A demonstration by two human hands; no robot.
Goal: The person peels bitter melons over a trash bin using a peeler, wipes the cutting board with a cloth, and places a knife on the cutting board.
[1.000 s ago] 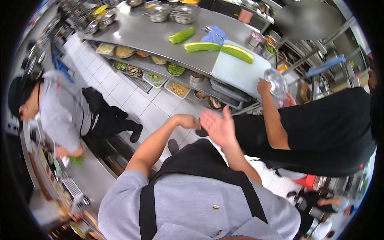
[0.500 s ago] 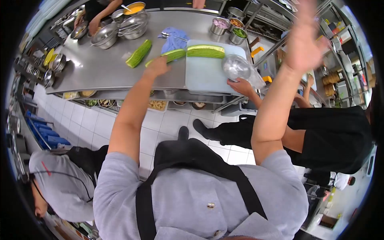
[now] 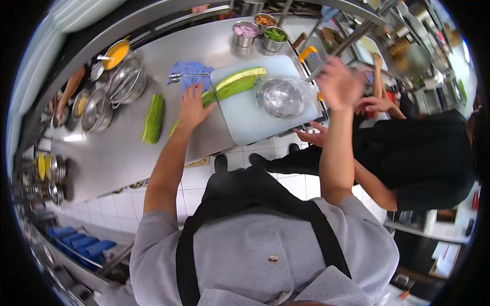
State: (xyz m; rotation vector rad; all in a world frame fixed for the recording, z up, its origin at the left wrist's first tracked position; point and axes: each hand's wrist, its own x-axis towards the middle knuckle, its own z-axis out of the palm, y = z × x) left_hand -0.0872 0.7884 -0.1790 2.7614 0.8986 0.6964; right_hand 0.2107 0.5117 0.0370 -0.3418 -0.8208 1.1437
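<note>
My left hand (image 3: 192,108) rests with fingers stretched over a green ridged gourd piece (image 3: 209,98), hiding most of it. A second gourd piece (image 3: 152,120) lies on the steel table to its left. On the white cutting board (image 3: 244,127) sits a gourd piece with a pale cut side (image 3: 239,82). Beside that is a round bowl-like thing in clear plastic (image 3: 282,98). My right hand (image 3: 339,84) is raised in the air right of the board, blurred, with fingers apart and nothing visible in it. A blue cloth (image 3: 188,75) with a metal utensil (image 3: 190,76) lies beyond my left hand.
Metal tubs of chopped pink pieces (image 3: 245,31) and green pieces (image 3: 275,39) stand beyond the board. Steel bowls (image 3: 126,81) and an orange-filled bowl (image 3: 117,54) are at the left. A co-worker in black (image 3: 408,158) stands close on my right, hands out. Another person's arm (image 3: 70,89) reaches in at far left.
My right hand has come down and leftward. The co-worker's hand has let go of the plastic-covered thing, which stays on the board. My view has shifted closer to the table and turned.
</note>
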